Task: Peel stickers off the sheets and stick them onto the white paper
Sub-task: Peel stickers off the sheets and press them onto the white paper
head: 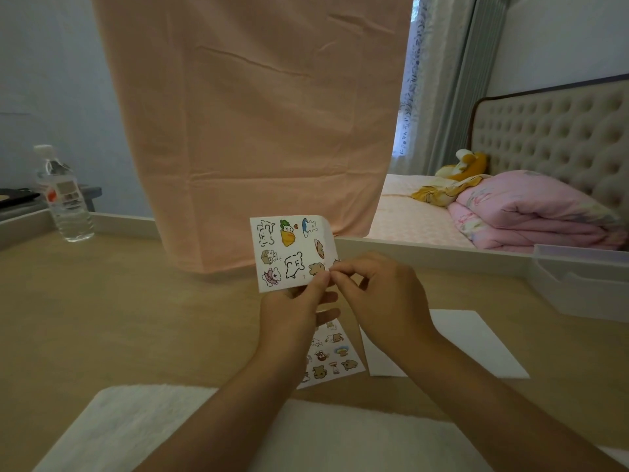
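Note:
My left hand holds a sticker sheet upright above the table, gripping its lower edge; the sheet's right edge curls back. My right hand pinches at a small brown sticker near the sheet's lower right corner, thumb and forefinger together. A second sticker sheet lies flat on the table below my hands, partly hidden by my left wrist. The white paper lies on the table to the right, its left part covered by my right forearm.
A water bottle stands at the far left of the wooden table. A peach cloth hangs behind the sheet. A clear plastic box sits at the right. A white fluffy mat lies at the near edge.

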Demonstrator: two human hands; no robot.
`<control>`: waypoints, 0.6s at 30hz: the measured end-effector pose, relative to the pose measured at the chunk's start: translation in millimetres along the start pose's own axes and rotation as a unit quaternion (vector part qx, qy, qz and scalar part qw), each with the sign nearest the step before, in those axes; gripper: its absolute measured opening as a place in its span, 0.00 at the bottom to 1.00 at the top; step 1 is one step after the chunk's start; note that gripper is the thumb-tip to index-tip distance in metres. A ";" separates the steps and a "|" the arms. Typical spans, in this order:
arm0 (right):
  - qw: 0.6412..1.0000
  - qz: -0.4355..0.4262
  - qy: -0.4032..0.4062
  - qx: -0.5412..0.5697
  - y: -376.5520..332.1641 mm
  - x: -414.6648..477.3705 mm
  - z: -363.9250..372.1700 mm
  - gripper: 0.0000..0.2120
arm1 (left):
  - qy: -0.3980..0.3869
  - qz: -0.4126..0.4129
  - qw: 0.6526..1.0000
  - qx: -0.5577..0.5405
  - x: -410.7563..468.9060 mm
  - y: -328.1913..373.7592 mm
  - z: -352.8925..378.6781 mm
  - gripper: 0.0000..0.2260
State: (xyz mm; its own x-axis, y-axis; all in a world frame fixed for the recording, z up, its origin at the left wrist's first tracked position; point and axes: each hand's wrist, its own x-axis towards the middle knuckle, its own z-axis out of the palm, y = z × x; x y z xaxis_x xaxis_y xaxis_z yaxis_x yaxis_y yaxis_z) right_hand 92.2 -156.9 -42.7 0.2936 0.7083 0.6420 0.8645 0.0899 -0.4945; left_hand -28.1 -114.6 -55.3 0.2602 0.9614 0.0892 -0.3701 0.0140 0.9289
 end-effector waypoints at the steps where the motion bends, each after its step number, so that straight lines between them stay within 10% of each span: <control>1: 1.000 -0.008 0.003 -0.012 0.3 -0.7 1.5 0.06 | 0.000 -0.009 1.000 -0.004 0.6 -0.9 0.4 0.09; 18: 0.961 0.151 -0.049 0.227 -4.0 6.7 -5.2 0.05 | -0.003 0.026 0.999 0.036 3.2 -2.9 -4.4 0.10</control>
State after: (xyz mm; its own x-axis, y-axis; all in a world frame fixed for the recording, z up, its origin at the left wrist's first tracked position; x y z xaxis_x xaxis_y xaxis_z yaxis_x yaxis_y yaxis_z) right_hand 92.8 -156.2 -33.4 0.4441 0.8101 0.3828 0.4724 0.1513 -0.8683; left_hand -30.1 -110.4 -59.4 0.2486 0.9584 0.1401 -0.3179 -0.0559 0.9465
